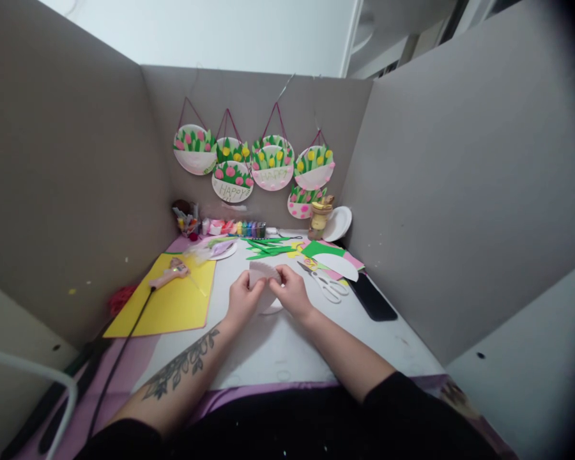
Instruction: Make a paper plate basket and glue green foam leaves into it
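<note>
A pale paper piece with a ridged edge (pixel 262 271) is held upright over the middle of the table. My left hand (pixel 243 295) pinches its left side, and my right hand (pixel 290 292) pinches its right side, with both thumbs close together on its face. Under my hands, part of a white round piece (pixel 271 308) shows on the table. White-handled scissors (pixel 329 287) lie just right of my right hand. Behind the hands are cut green paper leaves (pixel 268 249).
A glue gun (pixel 170 275) rests on yellow paper (pixel 191 313) at left, its cord running forward. At right lie a black phone (pixel 374 299) and a white half plate (pixel 338 265). Paint pots (pixel 252 229) line the back, under decorated plates (pixel 273 167) hanging on the grey partition.
</note>
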Demonstrator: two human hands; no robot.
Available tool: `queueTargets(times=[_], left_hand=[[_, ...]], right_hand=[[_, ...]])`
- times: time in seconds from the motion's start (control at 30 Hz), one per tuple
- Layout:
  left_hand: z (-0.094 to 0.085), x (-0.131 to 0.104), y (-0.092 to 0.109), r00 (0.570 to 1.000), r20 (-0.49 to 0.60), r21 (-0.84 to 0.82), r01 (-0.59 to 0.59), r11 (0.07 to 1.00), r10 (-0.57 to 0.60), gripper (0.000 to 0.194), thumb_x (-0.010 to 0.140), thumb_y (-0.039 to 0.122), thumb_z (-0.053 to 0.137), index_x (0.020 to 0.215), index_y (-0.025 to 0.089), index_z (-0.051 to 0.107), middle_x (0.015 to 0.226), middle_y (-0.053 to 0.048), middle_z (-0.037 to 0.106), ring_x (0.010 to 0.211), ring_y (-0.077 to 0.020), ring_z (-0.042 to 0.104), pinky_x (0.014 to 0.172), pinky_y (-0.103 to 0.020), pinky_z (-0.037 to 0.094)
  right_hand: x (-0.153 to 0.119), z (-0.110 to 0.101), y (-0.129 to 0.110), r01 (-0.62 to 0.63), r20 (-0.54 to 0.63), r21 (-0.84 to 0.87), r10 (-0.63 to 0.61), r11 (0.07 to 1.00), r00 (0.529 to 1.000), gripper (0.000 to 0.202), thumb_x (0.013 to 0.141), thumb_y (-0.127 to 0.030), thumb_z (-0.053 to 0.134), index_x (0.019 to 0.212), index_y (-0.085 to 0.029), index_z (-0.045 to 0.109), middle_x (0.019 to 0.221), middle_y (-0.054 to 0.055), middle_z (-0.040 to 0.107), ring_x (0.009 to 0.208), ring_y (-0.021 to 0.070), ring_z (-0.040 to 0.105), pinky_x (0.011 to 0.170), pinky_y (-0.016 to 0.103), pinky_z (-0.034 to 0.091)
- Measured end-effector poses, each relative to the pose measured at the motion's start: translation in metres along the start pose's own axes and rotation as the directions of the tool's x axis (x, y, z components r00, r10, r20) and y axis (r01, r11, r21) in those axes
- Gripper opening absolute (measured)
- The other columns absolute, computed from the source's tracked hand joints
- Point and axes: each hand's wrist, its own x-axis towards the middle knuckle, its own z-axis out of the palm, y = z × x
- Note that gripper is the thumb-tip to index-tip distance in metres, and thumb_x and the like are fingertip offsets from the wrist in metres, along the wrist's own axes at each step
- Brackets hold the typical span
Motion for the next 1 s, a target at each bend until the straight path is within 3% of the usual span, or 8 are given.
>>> queueTargets(times=[0.17, 0.37, 0.63, 0.87, 1.0], left_hand=[[0.0019, -0.0004, -0.0006, 1.0, 0.004, -0.026, 0.001, 1.0, -0.001, 0.024, 0.076, 0.038, 0.06, 0.083, 0.015, 0.062, 0.074, 0.0, 0.063, 0.067, -0.0143, 0.054, 0.06, -0.024, 0.04], [0.001, 0.0023, -0.0042, 1.0, -0.012, -0.082, 0.023, 0.996, -0.024, 0.023, 0.076, 0.035, 0.06, 0.087, 0.015, 0.062, 0.078, -0.001, 0.065, 0.069, -0.0153, 0.056, 0.061, -0.025, 0.042], [0.0039, 0.001, -0.0024, 0.999, 0.023, -0.155, 0.045, 0.987, -0.042, 0.027, 0.072, 0.035, 0.064, 0.09, 0.014, 0.061, 0.082, -0.003, 0.066, 0.076, -0.0178, 0.06, 0.065, -0.026, 0.045], [0.0035, 0.0064, -0.0079, 0.999, 0.001, -0.287, 0.04, 0.957, -0.041, 0.034, 0.071, 0.033, 0.065, 0.099, 0.015, 0.058, 0.092, -0.007, 0.067, 0.084, -0.0198, 0.062, 0.074, -0.03, 0.048], [0.0028, 0.005, -0.0062, 0.997, 0.052, -0.242, 0.061, 0.968, -0.049, 0.037, 0.068, 0.036, 0.068, 0.097, 0.015, 0.06, 0.09, -0.006, 0.069, 0.083, -0.0204, 0.063, 0.073, -0.03, 0.048]], right_hand=[[0.0, 0.0014, 0.0002, 0.03, -0.034, -0.079, -0.033, 0.996, 0.999, 0.014, 0.072, -0.023, 0.051, 0.084, -0.019, 0.058, 0.074, 0.0, 0.059, 0.066, 0.0153, 0.05, 0.066, 0.026, 0.041], [0.0003, 0.0, 0.0009, 0.005, 0.008, 0.025, -0.006, 1.0, 1.0, 0.015, 0.072, -0.023, 0.052, 0.085, -0.018, 0.059, 0.075, -0.001, 0.059, 0.066, 0.0144, 0.05, 0.064, 0.025, 0.04], [0.0011, 0.0004, 0.0009, -0.013, -0.02, -0.024, 0.012, 1.0, 1.0, 0.018, 0.072, -0.023, 0.051, 0.087, -0.018, 0.059, 0.077, 0.0, 0.06, 0.068, 0.0154, 0.051, 0.066, 0.026, 0.041], [-0.0004, -0.001, 0.0036, -0.048, 0.019, 0.075, 0.046, 0.996, 0.999, 0.018, 0.072, -0.024, 0.053, 0.087, -0.018, 0.059, 0.079, 0.0, 0.061, 0.071, 0.0159, 0.054, 0.067, 0.026, 0.043], [-0.0009, -0.0017, 0.0046, -0.038, 0.011, 0.06, 0.037, 0.997, 0.999, 0.017, 0.072, -0.026, 0.053, 0.086, -0.019, 0.059, 0.078, -0.001, 0.061, 0.071, 0.0157, 0.054, 0.067, 0.026, 0.042]])
